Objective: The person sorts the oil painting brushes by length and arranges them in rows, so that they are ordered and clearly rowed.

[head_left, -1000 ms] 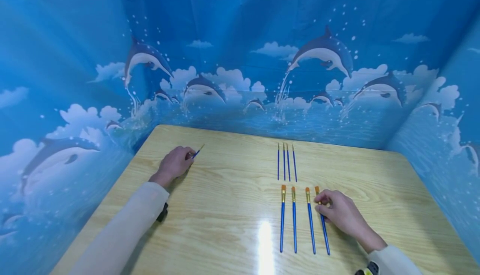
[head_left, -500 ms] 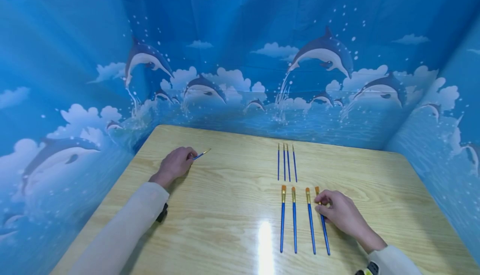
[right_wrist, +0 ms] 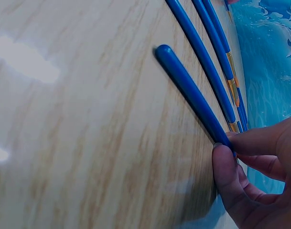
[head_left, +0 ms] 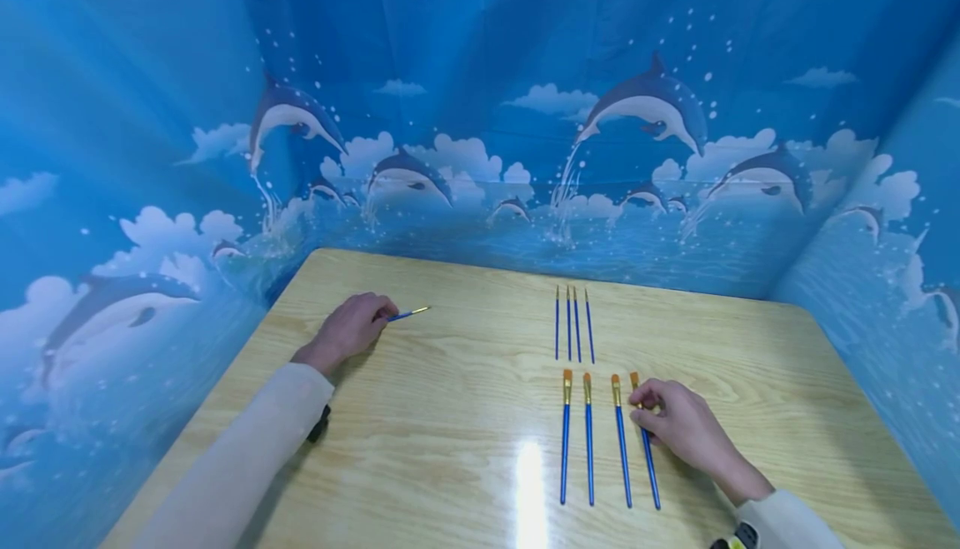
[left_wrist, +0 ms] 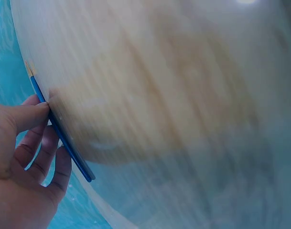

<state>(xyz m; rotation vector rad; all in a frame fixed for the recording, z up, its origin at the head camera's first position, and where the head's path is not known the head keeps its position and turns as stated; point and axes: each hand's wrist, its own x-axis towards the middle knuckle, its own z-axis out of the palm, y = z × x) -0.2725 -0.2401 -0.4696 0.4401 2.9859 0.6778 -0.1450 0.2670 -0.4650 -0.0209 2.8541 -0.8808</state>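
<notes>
At the table's far left, my left hand (head_left: 348, 332) pinches a thin blue paintbrush (head_left: 410, 313) between thumb and fingers. Its tip points right in the head view; in the left wrist view the blue handle (left_wrist: 69, 138) lies along the fingers, close to the tabletop. My right hand (head_left: 686, 424) pinches a wide paintbrush (head_left: 651, 474) with orange bristles near its gold ferrule. That one lies at the right end of a row of wide brushes, and its handle end (right_wrist: 169, 57) shows close up in the right wrist view.
Other wide brushes (head_left: 621, 445) lie to the left of the right hand, bristles pointing away. Behind them stretches a row of several thin brushes (head_left: 577, 328). A blue dolphin-printed curtain (head_left: 465, 116) borders the wooden table (head_left: 442, 432) at the back and sides.
The thin brush in my left hand has swung clockwise, from tip pointing up and right to nearly straight right. My right hand and the laid-out brushes look unmoved.
</notes>
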